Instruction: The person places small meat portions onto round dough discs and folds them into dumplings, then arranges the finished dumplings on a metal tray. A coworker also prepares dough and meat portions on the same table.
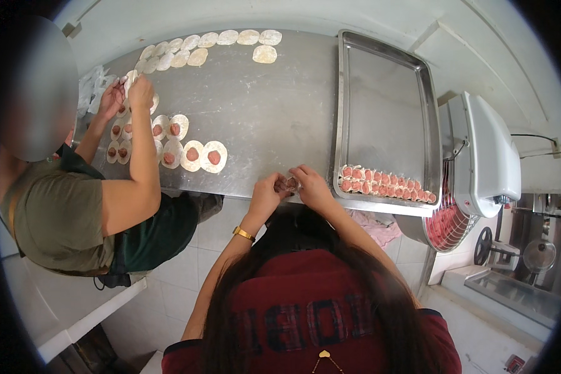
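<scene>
One filled wrapper (291,183) is pinched between left hand (270,191) and right hand (312,187); red shirt (287,277) bears plaid lettering (314,321)

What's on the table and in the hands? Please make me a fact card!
Left hand: pinching a filled wrapper
Right hand: on the same filled wrapper
Table: metal, with plain wrappers and filling-topped wrappers
Tray: metal, rows of filled pieces along its near edge
Co-worker: at left, working at the wrappers
Right of tray: white machine

Bare left hand (268,191) and bare right hand (314,189) are pinching a small pink-filled dough dumpling (291,182). Rectangular silver metal tray (389,100) nearby's got pink-topped pale dumplings (385,182) lined up.
</scene>
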Motion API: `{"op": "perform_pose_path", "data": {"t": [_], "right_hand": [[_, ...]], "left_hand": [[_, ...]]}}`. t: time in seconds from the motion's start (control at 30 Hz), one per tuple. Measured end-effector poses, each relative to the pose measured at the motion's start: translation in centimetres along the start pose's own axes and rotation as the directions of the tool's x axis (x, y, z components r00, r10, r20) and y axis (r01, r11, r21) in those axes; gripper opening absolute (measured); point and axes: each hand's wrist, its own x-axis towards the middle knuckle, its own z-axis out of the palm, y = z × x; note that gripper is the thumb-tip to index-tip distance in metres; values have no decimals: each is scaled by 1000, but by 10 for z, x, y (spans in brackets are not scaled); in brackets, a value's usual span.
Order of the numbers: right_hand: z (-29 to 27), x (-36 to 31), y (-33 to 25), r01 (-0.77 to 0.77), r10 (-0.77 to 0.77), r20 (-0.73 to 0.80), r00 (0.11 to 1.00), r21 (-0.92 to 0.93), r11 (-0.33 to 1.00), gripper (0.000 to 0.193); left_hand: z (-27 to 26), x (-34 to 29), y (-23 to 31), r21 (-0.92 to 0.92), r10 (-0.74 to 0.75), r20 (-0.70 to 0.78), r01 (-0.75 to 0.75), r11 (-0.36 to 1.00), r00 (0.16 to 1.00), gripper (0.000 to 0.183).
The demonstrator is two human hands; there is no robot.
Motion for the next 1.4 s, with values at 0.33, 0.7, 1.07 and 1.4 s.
{"op": "perform_pose_path", "data": {"t": [0.33,0.7,1.07,1.4], "right_hand": [[-2,-3,9,-88,88,-6,996,-59,994,25],[-3,6,14,-74,73,49,996,16,997,35],[-4,5,1,-153,152,68,986,6,988,39],[4,7,9,-127,127,4,992,32,991,32]], "left_hand": [[1,3,2,103,74,-14,-72,992,997,27],[7,8,0,51,37,15,-38,998,999,26],[-1,12,-2,-8,33,49,-33,999,998,29],[-3,19,-1,30,85,63,-87,996,994,29]]}}
